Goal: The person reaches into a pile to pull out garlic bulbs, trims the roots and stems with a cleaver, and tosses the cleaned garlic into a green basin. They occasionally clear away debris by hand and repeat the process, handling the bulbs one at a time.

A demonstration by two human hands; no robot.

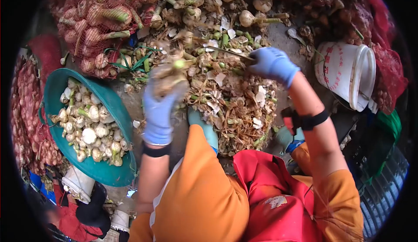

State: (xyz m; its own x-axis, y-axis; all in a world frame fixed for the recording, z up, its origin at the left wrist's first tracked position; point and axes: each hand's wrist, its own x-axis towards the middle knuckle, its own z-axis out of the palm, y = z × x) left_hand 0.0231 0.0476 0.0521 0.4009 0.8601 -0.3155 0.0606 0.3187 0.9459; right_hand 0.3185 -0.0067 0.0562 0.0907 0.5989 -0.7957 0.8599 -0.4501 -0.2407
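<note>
My left hand (157, 113), in a light blue glove, is closed around a garlic bulb (169, 75) with dry, papery skin. Motion blurs the bulb and the fingers, and a pale green cut end shows at its top. My right hand (273, 65), gloved the same way, grips a knife (227, 51) by its handle. Its thin blade points left, toward the bulb but apart from it. Below and between both hands spreads a heap of garlic peelings and stem pieces (237, 111). Untrimmed garlic with stems (247, 18) lies beyond the hands.
At left, a tilted teal tub (111, 172) holds many trimmed garlic bulbs. Red mesh bags of garlic (100, 28) stand at the upper left. A white bucket (333, 70) lies tipped at right. Another person (80, 220) sits at the lower left, near a white container (78, 183).
</note>
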